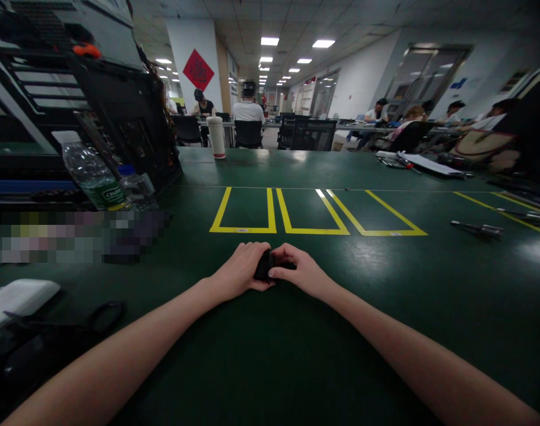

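A small black object is between my two hands, just above or on the dark green tabletop; its kind is hard to make out. My left hand is wrapped round its left side, fingers over the top and thumb low at the front. From the right, my right hand pinches at the object with thumb and fingertips, and a dark part shows between them. Fingers cover much of the object. Just beyond the hands, yellow tape frames are stuck on the table.
At left stand a clear water bottle, a smaller blue-capped bottle and a black computer case. A white tumbler is at the back. Metal tools lie at right. Several people sit farther off.
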{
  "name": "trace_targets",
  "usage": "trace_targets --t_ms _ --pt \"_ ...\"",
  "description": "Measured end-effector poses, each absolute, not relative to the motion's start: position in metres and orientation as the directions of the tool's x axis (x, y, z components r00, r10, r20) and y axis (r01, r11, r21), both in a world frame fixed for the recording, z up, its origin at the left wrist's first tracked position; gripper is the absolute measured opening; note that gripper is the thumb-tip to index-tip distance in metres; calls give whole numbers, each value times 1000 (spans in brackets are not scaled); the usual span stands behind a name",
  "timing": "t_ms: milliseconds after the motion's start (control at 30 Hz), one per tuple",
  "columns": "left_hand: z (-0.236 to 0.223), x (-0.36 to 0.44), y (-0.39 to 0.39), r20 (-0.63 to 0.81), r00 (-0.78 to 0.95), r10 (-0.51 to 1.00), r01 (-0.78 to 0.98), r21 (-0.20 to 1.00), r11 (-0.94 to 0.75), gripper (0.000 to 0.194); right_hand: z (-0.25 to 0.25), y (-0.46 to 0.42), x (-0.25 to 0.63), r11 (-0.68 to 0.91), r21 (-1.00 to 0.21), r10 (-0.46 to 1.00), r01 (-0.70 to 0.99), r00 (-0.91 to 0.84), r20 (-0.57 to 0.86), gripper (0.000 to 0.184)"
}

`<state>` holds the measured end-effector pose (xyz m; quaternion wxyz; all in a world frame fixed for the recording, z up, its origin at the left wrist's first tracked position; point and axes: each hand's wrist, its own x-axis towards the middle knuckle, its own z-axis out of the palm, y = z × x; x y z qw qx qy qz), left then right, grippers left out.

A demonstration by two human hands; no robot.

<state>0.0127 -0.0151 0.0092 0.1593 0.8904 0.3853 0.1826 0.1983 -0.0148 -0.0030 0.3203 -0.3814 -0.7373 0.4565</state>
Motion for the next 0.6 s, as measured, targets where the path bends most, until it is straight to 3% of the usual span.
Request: trace_targets --t_ms 267,600 --pt "6 13 -14 249 643 725 618 390 -682 57 -7 -12 194 171 -966 873 194 -484 58 28" --pt "1 12 -12 279 628 727 598 425 -680 56 -3 -29 192 321 -909 869 267 -464 171 16"
